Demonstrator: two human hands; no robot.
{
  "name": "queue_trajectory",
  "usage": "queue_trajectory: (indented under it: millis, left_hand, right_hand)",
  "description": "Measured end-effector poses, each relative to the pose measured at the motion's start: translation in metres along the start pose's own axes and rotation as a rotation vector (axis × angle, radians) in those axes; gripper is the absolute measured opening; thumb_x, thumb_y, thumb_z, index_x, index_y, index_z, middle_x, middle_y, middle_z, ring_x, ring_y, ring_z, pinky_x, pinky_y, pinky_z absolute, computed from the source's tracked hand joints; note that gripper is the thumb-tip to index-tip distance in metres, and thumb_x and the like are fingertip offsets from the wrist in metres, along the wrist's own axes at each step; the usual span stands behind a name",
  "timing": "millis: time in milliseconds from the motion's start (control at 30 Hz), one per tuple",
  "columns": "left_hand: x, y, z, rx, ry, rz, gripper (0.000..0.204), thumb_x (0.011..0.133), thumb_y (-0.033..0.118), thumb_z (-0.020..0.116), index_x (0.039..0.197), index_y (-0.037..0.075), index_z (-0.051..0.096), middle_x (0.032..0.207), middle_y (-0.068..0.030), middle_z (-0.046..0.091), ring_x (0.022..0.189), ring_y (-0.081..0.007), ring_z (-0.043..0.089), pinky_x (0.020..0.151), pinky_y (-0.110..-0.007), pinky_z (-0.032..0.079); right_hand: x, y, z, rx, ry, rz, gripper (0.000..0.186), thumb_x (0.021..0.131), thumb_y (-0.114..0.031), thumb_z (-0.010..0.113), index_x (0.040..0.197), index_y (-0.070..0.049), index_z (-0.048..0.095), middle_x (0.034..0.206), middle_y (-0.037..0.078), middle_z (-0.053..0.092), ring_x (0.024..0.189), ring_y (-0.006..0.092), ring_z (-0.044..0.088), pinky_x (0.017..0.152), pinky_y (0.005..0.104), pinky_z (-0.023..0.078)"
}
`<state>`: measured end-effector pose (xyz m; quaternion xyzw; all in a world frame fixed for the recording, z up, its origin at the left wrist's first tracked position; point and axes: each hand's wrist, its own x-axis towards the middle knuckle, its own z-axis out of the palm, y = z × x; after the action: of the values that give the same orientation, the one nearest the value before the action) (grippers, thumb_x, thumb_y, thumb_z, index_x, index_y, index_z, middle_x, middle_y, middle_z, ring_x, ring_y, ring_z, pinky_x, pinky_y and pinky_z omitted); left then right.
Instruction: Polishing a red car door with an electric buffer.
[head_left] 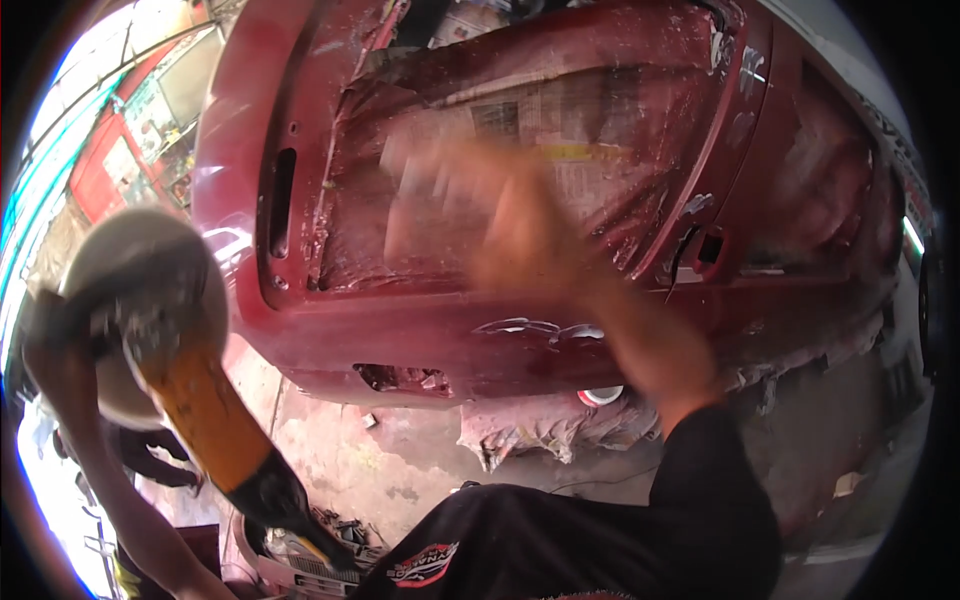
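At the left, my left hand grips the black front handle of an orange and black power polisher. Its round, pale pad faces away from me, and the body slants down toward my lap. My right hand is smeared by motion in front of the car's masked rear window; its fingers are too blurred to read. Whether it touches the masking cannot be told. Around both hands stretches the dark red car body, with whitish streaks on the panel below my right hand.
A container of jumbled items stands at the lower left by my leg. Ragged masking sheet hangs under the car above the stained concrete floor. Another person's dark-clothed leg shows behind the polisher. A red panel stands farther left.
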<state>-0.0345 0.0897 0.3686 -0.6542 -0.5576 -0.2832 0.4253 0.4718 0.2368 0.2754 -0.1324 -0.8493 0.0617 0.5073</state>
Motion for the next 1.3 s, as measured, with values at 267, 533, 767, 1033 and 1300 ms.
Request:
queue_trajectory:
  millis: [267,533,767,1033,1300]
  left_hand:
    - [0.157,0.084,0.012,-0.256,0.588,0.031,0.046,0.087,0.016,0.078,0.13,0.005,0.068,0.108,-0.0059,0.073,0.078,-0.006,0.062,0.068,-0.021,0.05]
    - [0.214,0.162,0.039,-0.611,0.681,-0.144,0.03,0.086,0.03,0.079,0.112,0.014,0.078,0.085,-0.0032,0.076,0.077,-0.0065,0.063,0.075,-0.028,0.051]
    - [0.253,0.154,0.08,-0.69,0.707,-0.206,0.029,0.087,0.021,0.077,0.116,0.017,0.078,0.089,0.0007,0.075,0.067,-0.005,0.059,0.065,-0.024,0.049]
    - [0.293,0.151,0.096,-0.374,0.691,0.058,0.032,0.083,0.015,0.071,0.114,0.015,0.076,0.099,-0.0021,0.07,0.084,-0.0136,0.066,0.073,-0.029,0.054]
    - [0.325,0.243,0.065,-0.755,0.558,0.042,0.043,0.084,0.002,0.064,0.123,0.019,0.072,0.123,-0.0006,0.071,0.096,-0.0206,0.071,0.081,-0.031,0.056]
  right_hand:
    - [-0.043,-0.124,0.135,0.781,0.104,0.409,0.13,0.081,-0.033,0.087,0.158,0.001,-0.012,0.157,0.027,0.029,0.147,0.0316,0.033,0.119,0.041,0.028]
    - [-0.005,-0.067,0.083,0.558,0.31,0.506,0.102,0.079,0.003,0.065,0.159,0.0,0.002,0.138,0.025,0.052,0.126,0.0304,0.056,0.108,0.0366,0.042]
    - [0.031,-0.034,0.054,0.359,0.289,0.449,0.1,0.077,0.0,0.072,0.156,0.005,0.011,0.135,0.026,0.054,0.125,0.033,0.058,0.107,0.038,0.043]
    - [0.02,-0.027,0.03,0.306,0.372,0.443,0.102,0.077,-0.004,0.079,0.156,0.005,0.013,0.137,0.024,0.055,0.127,0.0327,0.057,0.107,0.0386,0.044]
    - [-0.011,-0.039,-0.02,0.394,0.416,0.486,0.104,0.079,-0.003,0.077,0.157,0.003,0.009,0.135,0.022,0.055,0.125,0.0296,0.057,0.108,0.039,0.044]
